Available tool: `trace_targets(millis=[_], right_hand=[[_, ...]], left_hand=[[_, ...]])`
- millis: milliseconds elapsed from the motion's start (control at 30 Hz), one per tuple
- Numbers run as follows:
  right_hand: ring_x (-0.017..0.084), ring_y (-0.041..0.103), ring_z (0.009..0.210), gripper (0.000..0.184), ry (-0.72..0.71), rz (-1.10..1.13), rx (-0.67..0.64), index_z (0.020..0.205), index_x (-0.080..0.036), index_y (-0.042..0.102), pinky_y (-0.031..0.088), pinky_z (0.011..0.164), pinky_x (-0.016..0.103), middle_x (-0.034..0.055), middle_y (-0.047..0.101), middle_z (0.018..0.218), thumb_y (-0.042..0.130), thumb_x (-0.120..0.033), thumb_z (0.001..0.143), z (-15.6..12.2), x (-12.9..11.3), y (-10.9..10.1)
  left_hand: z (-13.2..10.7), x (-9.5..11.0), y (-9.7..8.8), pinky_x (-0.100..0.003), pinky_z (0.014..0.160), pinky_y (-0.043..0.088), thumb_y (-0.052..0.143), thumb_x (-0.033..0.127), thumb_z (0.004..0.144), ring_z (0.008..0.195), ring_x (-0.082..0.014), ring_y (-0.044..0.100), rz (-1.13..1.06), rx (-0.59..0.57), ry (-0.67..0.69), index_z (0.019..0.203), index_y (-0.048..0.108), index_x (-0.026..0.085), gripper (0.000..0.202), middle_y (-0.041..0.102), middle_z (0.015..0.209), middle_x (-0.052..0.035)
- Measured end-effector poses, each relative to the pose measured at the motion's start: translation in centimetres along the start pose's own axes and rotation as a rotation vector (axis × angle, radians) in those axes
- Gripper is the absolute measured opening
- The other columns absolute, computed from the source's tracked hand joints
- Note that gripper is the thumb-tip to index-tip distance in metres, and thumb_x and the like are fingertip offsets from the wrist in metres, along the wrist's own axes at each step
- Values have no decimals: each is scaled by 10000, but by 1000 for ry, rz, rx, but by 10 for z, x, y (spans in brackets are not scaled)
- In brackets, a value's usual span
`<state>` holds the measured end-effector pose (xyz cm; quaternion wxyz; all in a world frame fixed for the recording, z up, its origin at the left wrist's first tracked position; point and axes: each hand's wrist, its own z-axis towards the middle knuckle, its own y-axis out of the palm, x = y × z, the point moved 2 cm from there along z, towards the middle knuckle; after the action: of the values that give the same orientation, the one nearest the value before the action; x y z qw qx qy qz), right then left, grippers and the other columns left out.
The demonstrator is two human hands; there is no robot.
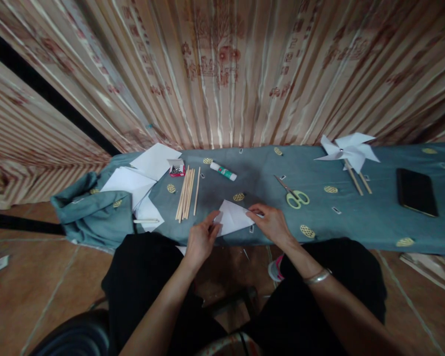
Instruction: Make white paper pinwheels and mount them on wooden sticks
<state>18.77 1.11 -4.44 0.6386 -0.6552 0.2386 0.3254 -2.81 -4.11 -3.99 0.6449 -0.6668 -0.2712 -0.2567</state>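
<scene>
A piece of white paper, folded to a point at the top, lies at the near edge of the cloth-covered table. My left hand pinches its left corner between thumb and fingers. At the right corner, my right hand has its fingers closed on the paper. Green-handled scissors rest just beyond my right hand, blades pointing away to the left. Several wooden sticks lie side by side past my left hand. A glue stick is on the cloth behind the paper.
White paper sheets and a pen lie at the left. A small red box holds tiny metal pieces. To the right are paper pinwheels on sticks and a black phone. A curtain hangs behind the table.
</scene>
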Motion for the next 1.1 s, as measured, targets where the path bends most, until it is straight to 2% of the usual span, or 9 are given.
trace_targets(millis=[133,367,600,900,1100], right_hand=[[207,708,799,126,17,7,20,818,-235,709,498,732,298,20,756,828,620,-321,793,0,1,1],[214,707,782,131,47,8,42,812,-229,711,506,719,306,30,756,809,629,-324,775,1,1,1],[199,701,743,128,17,33,76,792,-240,705,508,696,294,16,754,789,625,-336,766,0,2,2],[211,705,787,136,82,13,52,818,-221,712,501,732,304,32,756,821,628,-317,772,2,-1,1],[203,700,766,120,44,13,74,799,-236,706,504,712,298,21,755,808,622,-316,772,1,1,2]], left_hand=[[2,0,1,-296,753,519,568,238,869,818,-213,705,-11,-21,11,1196,644,174,342,748,979,-89],[6,-1,2,-323,822,522,569,243,873,927,-241,704,1,-39,-14,1162,670,181,312,729,1071,-90],[9,1,1,-314,822,517,581,252,868,920,-237,706,65,-61,-56,1148,681,198,303,739,1041,-78],[13,3,1,-315,808,507,580,257,868,908,-239,705,96,-83,-94,1152,682,203,307,739,1040,-84],[13,6,-1,-309,818,503,573,257,873,913,-236,705,120,-97,-89,1157,681,203,309,743,1025,-83]])
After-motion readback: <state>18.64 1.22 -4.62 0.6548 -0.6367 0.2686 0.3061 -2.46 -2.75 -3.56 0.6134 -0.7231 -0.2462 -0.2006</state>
